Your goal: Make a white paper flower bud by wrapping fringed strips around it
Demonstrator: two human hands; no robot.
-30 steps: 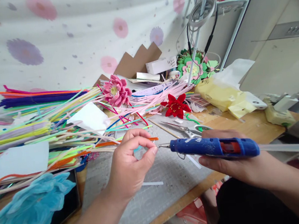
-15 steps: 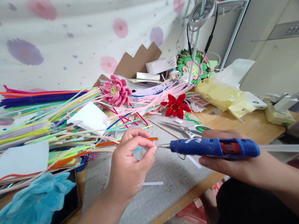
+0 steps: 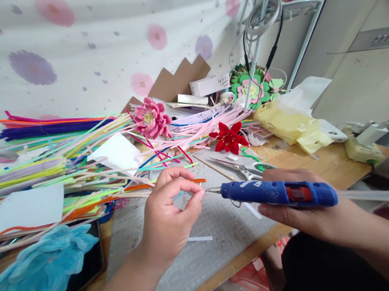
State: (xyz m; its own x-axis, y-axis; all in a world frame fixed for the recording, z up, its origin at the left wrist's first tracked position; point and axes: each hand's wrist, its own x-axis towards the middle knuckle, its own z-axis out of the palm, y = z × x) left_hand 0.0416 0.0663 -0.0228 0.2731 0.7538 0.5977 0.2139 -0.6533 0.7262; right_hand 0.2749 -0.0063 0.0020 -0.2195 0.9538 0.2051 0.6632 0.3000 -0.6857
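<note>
- Hardly anything shifts from the earlier frame; only the glue stick behind the glue gun dips slightly.
- Left fingers pinch nearly closed on a tiny pale piece, too small to identify; the nozzle sits right beside their tips.
- Right fingers wrap the glue gun; whether they squeeze, I cannot tell.
- Steady aim seems best, skin clear of the nozzle.

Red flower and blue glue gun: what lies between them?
Between the red flower and the blue glue gun, the head view shows a small white scrap, the scissors, a green pipe cleaner and part of a tan stick.
</note>
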